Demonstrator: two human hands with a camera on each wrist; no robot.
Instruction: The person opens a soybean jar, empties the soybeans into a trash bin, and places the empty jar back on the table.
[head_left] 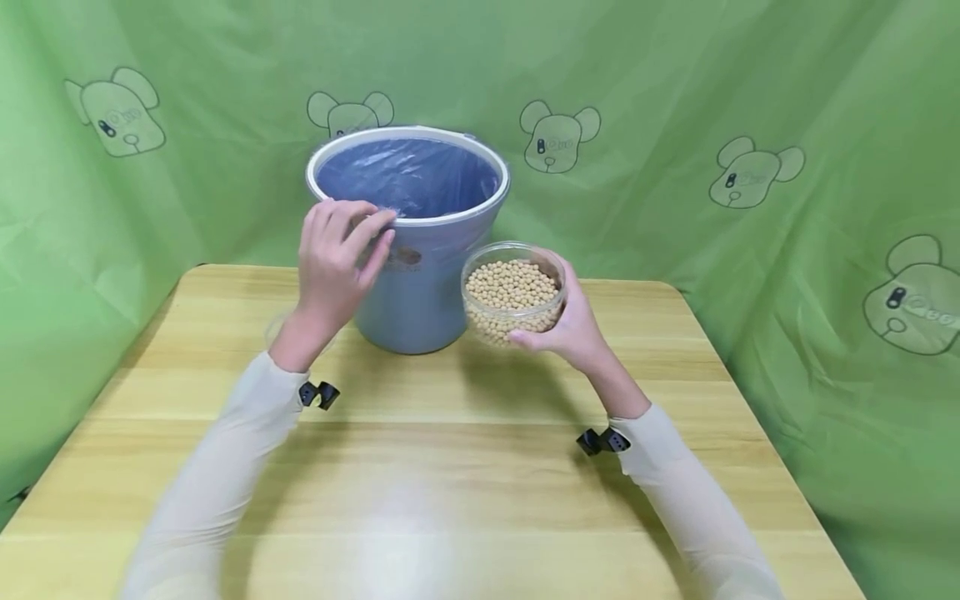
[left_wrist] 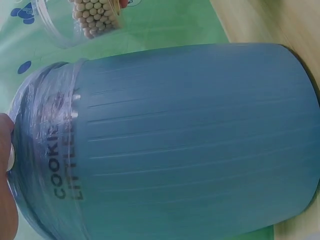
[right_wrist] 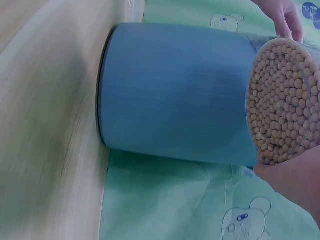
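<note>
My right hand (head_left: 567, 323) is gripping a clear bowl (head_left: 513, 314) by its right side, the thumb lying low on the near wall. My left hand (head_left: 333, 254) is resting at the near rim (head_left: 450, 221) of a blue-grey bin (head_left: 408, 308), fingers bent over it; I cannot tell whether they are pinching the plastic liner (head_left: 408, 175) or only touching it. Pale round beans (head_left: 512, 283) are filling much of the bowl, which I am holding off the bench (head_left: 420, 475), just beside the bin's right side. To do this well, I judge, I should be pressing the rim only lightly, so that the bin is standing steady and the liner is not slipping inward, and holding the bowl close to level, since loose beans could roll over its edge at a sharp tilt. A clear rounded thing (head_left: 274, 329) seems to be lying left of the bin, mostly hidden, and green cloth (head_left: 637, 67) is hanging beyond the bench.
</note>
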